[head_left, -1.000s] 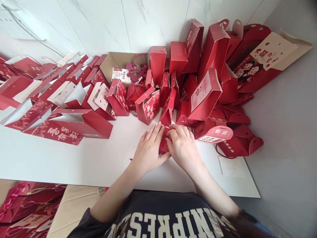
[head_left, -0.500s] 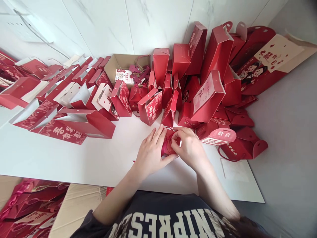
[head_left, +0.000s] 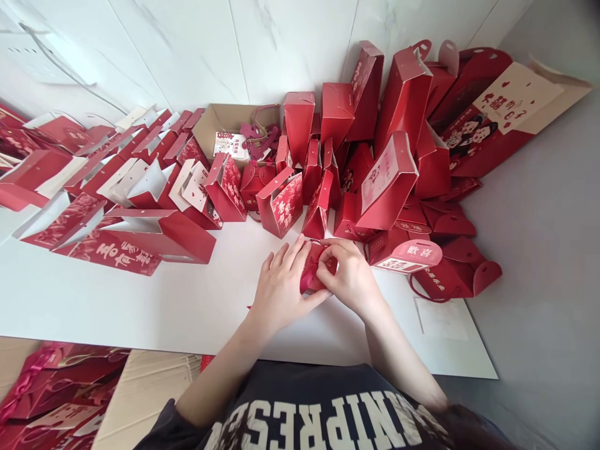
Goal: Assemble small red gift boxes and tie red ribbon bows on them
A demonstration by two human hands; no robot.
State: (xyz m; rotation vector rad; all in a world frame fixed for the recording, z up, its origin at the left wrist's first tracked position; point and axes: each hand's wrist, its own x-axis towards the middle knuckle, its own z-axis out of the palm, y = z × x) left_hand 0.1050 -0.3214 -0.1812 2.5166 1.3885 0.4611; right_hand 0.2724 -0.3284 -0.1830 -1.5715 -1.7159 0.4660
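Note:
A small red paper box (head_left: 315, 270) sits on the white board (head_left: 140, 306) between both of my hands, mostly hidden by them. My left hand (head_left: 281, 287) cups its left side, fingers laid along it and thumb beneath. My right hand (head_left: 349, 275) grips its right side with fingers curled over the top. Just beyond it stand more small red gift boxes (head_left: 281, 203).
Red gift bags lie in rows at the left (head_left: 117, 187) and pile up against the wall at the right (head_left: 403, 137). An open brown carton (head_left: 220, 119) holds red tags. A large flat printed bag (head_left: 506, 112) leans far right. Cardboard and red bags (head_left: 56, 394) lie below the board.
Both hands stay on the small red box; my right fingers have curled tighter over its top. The view shifted slightly.

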